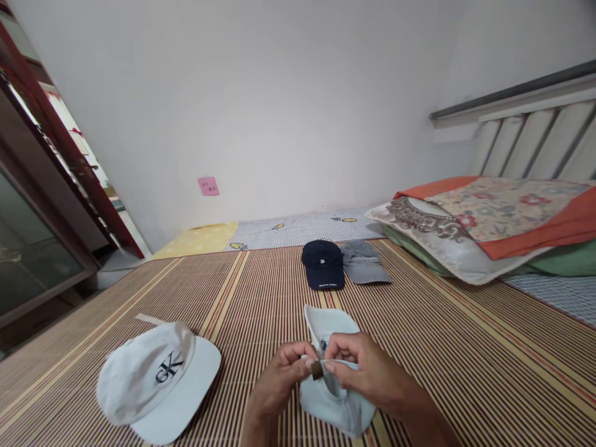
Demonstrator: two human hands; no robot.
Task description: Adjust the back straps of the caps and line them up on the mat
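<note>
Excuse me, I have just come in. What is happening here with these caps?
A person holds a pale cap, its brim pointing away. The left hand and right hand pinch it near a small brown piece. A white cap with dark lettering lies to the left. Farther back, a navy cap and a gray cap sit side by side on the striped mat.

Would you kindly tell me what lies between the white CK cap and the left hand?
In the head view, only bare striped mat separates the white CK cap from the left hand.
</note>
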